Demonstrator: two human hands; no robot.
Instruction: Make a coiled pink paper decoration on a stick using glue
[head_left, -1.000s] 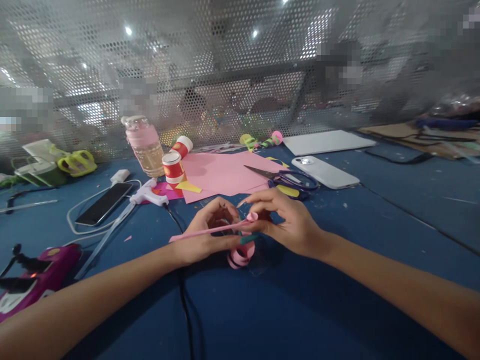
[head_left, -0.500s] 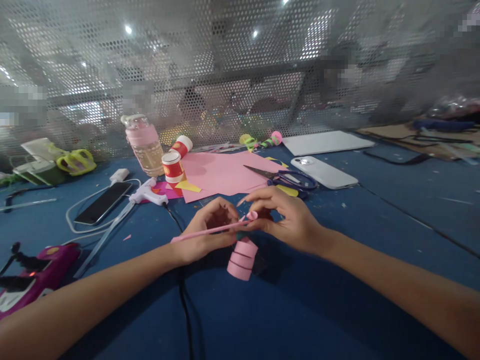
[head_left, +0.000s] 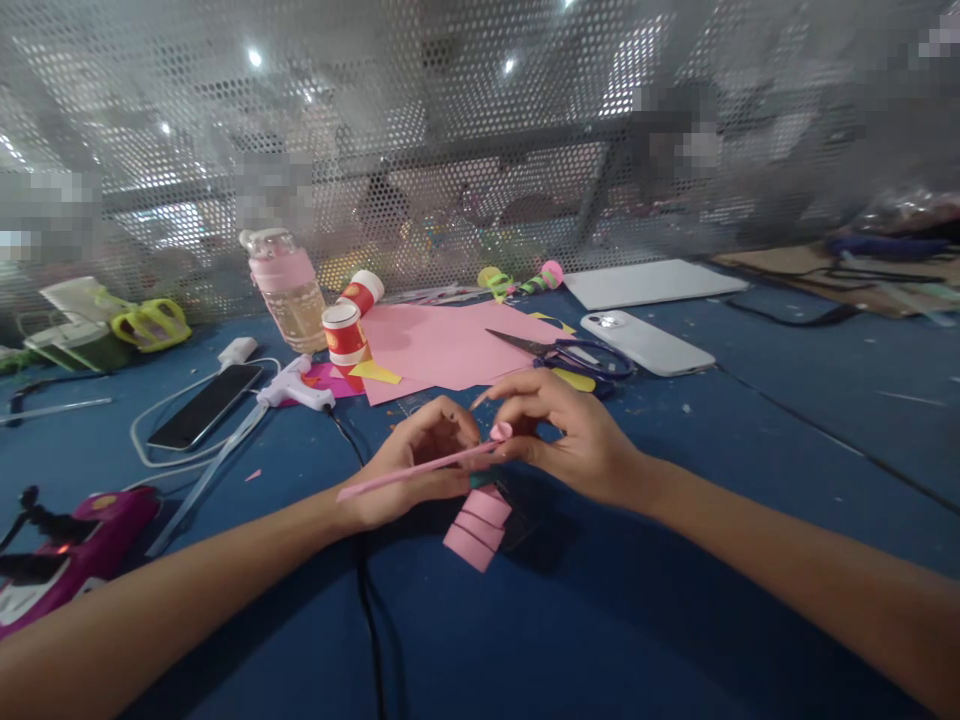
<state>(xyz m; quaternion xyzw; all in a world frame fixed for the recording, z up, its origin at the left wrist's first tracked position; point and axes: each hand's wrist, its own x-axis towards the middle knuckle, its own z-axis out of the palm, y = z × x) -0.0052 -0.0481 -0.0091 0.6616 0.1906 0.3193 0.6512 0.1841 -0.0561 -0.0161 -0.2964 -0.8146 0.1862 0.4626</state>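
A narrow pink paper strip [head_left: 420,469] runs across my left hand [head_left: 409,465], its right end curled into a small roll [head_left: 501,432]. My left hand is closed around the strip near the curl. The fingertips of my right hand [head_left: 566,430] pinch the rolled end. Just under my fingers hangs a wider banded pink paper piece [head_left: 478,528], with a dark green bit at its top; what supports it is partly hidden. Behind my hands lie a large pink sheet [head_left: 442,345] and dark-handled scissors [head_left: 562,352].
A glue gun [head_left: 300,385], black phone [head_left: 206,408], red paper cup [head_left: 346,338] and bottle [head_left: 289,290] stand or lie at left. A magenta power strip [head_left: 82,535] is nearer. At right are a white phone [head_left: 649,343] and a white slab [head_left: 652,285].
The banded pink piece has swung slightly down and left, tilting more. The strip's curled end has shifted slightly left. Both hands keep their hold.
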